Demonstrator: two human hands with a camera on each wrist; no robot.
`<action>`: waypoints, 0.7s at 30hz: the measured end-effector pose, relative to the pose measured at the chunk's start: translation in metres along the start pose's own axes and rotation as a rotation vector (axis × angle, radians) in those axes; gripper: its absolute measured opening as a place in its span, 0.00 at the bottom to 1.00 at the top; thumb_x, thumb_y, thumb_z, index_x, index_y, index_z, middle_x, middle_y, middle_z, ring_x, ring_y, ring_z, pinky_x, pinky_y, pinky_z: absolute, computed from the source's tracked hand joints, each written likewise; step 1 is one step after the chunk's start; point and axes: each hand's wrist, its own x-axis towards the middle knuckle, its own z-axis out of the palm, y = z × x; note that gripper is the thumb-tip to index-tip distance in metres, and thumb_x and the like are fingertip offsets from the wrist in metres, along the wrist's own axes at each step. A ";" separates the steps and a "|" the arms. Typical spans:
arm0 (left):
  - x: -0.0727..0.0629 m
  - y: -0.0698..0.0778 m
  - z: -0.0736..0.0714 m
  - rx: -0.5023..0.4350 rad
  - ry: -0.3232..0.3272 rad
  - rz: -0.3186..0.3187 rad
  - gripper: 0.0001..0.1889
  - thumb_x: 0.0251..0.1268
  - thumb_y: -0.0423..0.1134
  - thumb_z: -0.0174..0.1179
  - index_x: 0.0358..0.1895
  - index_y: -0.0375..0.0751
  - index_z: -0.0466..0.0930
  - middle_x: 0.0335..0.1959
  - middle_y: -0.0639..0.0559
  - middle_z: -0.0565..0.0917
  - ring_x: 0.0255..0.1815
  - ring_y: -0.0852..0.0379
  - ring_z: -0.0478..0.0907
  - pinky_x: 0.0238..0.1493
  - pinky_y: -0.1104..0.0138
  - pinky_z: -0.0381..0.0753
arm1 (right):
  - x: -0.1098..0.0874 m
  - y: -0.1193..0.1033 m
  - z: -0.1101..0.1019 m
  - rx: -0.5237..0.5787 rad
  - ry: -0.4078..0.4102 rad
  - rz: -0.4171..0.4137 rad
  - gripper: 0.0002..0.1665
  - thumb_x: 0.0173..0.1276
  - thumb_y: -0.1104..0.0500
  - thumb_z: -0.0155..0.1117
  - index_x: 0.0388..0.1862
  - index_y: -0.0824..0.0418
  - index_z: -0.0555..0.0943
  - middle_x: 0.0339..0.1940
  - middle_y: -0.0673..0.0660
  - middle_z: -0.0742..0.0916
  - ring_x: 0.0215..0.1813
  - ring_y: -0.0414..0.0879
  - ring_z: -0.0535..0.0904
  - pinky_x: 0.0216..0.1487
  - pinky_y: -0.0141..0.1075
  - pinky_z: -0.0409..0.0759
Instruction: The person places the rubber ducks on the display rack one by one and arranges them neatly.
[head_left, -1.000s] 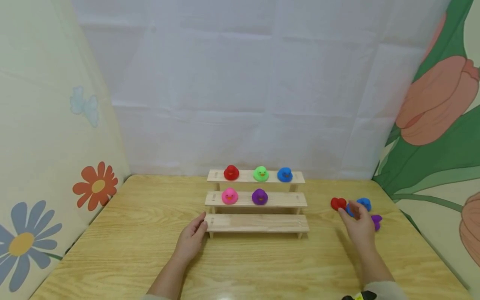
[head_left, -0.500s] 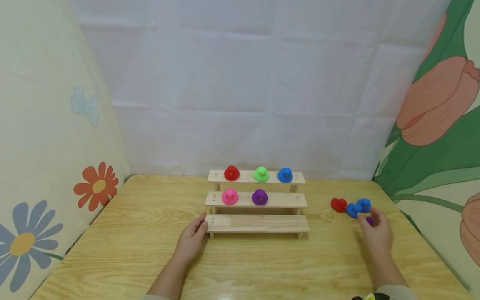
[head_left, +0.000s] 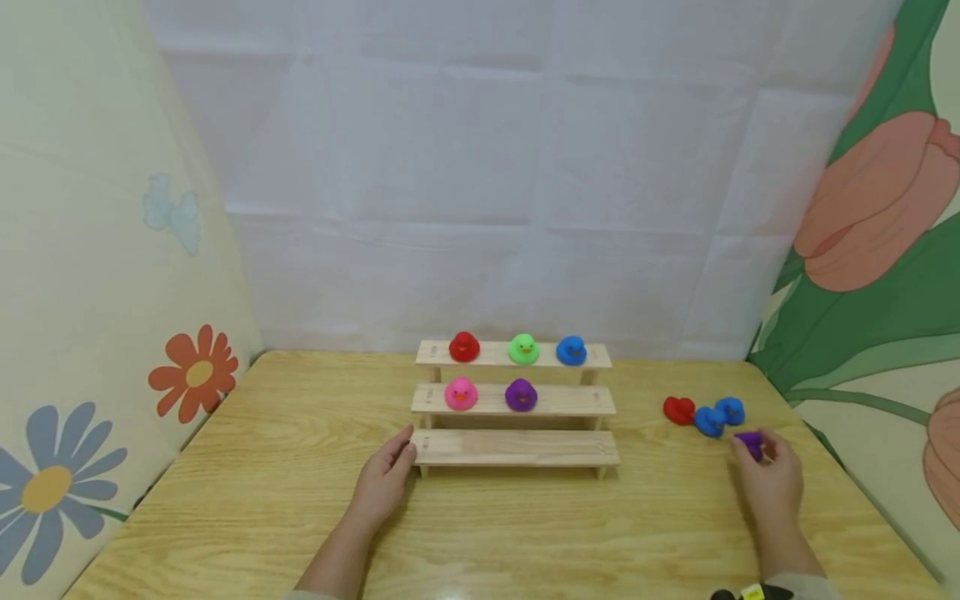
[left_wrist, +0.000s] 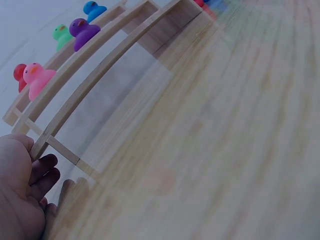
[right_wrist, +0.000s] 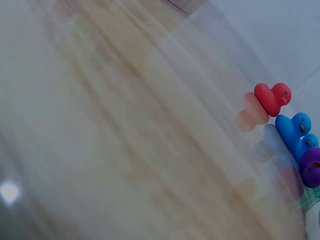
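Observation:
A three-tier wooden display stand (head_left: 517, 448) is on the table. My left hand (head_left: 384, 479) holds the left end of its lowest board; in the left wrist view the thumb is at the board end and the fingers (left_wrist: 45, 172) curl below. To the right, my right hand (head_left: 774, 479) has thumb and fingers on either side of a purple rubber duck (head_left: 750, 445), which rests on the table. Two blue rubber ducks (head_left: 709, 422) and a red rubber duck (head_left: 679, 409) are just beyond it. The right wrist view shows the purple duck (right_wrist: 311, 172) at its right edge, with most of the hand out of frame.
On the top tier are a red duck (head_left: 464, 347), a green duck (head_left: 523, 349) and a blue duck (head_left: 572, 351). A pink duck (head_left: 461, 394) and a second purple duck (head_left: 521, 395) occupy the middle tier. White cloth (head_left: 480, 208) hangs behind the table (head_left: 300, 433), flower-printed panels at both sides.
My right hand has moved right and toward me, from over the blue ducks to the purple duck. The left hand keeps its place at the stand.

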 end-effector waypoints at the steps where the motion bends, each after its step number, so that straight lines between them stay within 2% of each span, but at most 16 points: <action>1: 0.000 0.000 0.000 0.000 0.002 0.001 0.25 0.79 0.40 0.45 0.72 0.31 0.63 0.71 0.34 0.68 0.74 0.39 0.62 0.75 0.50 0.61 | 0.000 0.001 0.000 -0.004 0.001 -0.002 0.37 0.73 0.49 0.58 0.71 0.71 0.64 0.69 0.74 0.70 0.71 0.67 0.65 0.71 0.59 0.66; 8: -0.001 0.002 -0.001 -0.002 -0.001 0.003 0.25 0.79 0.41 0.45 0.72 0.31 0.62 0.71 0.34 0.68 0.74 0.39 0.62 0.75 0.50 0.62 | 0.004 0.006 0.001 -0.031 0.014 -0.013 0.36 0.72 0.52 0.59 0.71 0.71 0.65 0.69 0.77 0.68 0.69 0.69 0.65 0.71 0.60 0.64; 21: -0.002 0.001 -0.002 -0.006 -0.006 0.001 0.25 0.79 0.40 0.45 0.72 0.31 0.62 0.72 0.34 0.66 0.75 0.39 0.60 0.76 0.49 0.60 | 0.014 0.007 0.000 -0.090 -0.019 0.048 0.40 0.74 0.49 0.54 0.75 0.70 0.58 0.71 0.77 0.65 0.72 0.71 0.60 0.72 0.61 0.61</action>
